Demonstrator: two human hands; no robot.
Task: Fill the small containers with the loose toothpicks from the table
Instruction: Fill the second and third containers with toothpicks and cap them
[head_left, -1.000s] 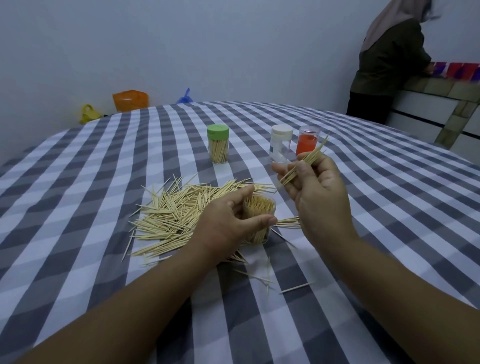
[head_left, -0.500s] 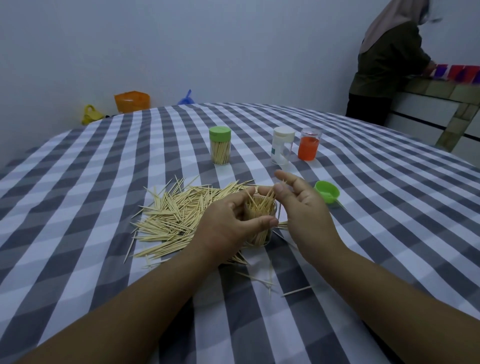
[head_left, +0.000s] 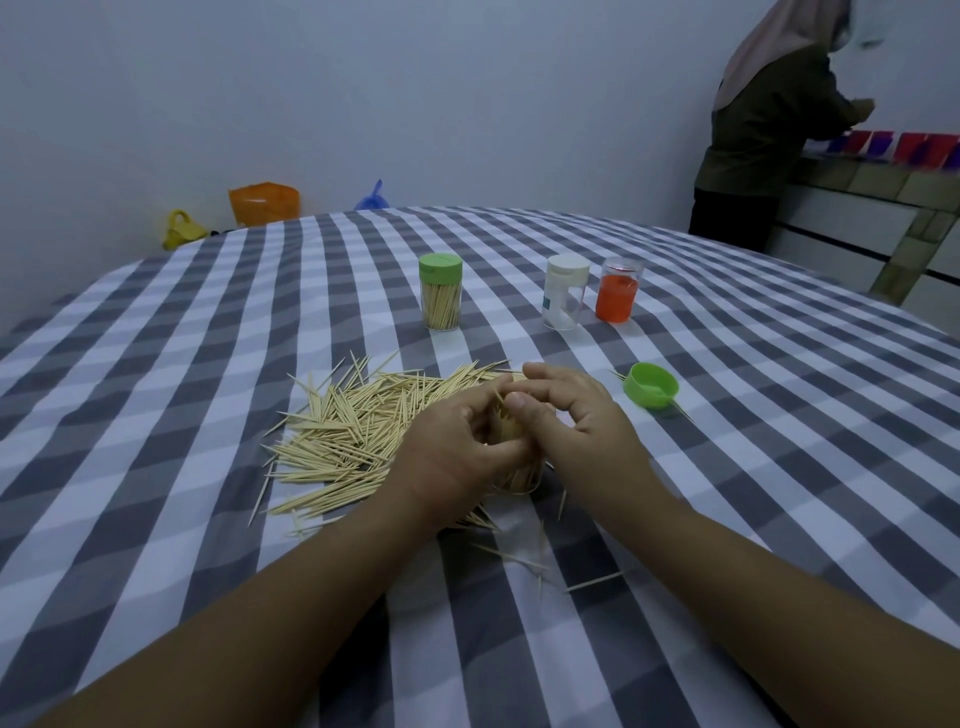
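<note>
Toothpick-filled container (head_left: 514, 475) mid-desk (head_left: 727, 467), clasped between left hand (head_left: 447, 447) and right hand (head_left: 582, 415), loose toothpicks (head_left: 343, 436) just beside.

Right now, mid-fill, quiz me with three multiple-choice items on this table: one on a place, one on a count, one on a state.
1. Where does the loose green cap lie?
A. Right of the hands
B. On the toothpick pile
C. Behind the orange jar

2. How many containers stand upright at the far side?
A. One
B. Three
C. Five

3. What state is the green-lidded jar in?
A. Empty, open
B. Tipped over
C. Capped, holding toothpicks

Answers:
1. A, the cap sits on the cloth beside the right hand.
2. B, the green-lidded jar, the white-lidded jar and the orange jar stand in a row.
3. C, its lid is on and toothpicks show through the clear wall.
</note>
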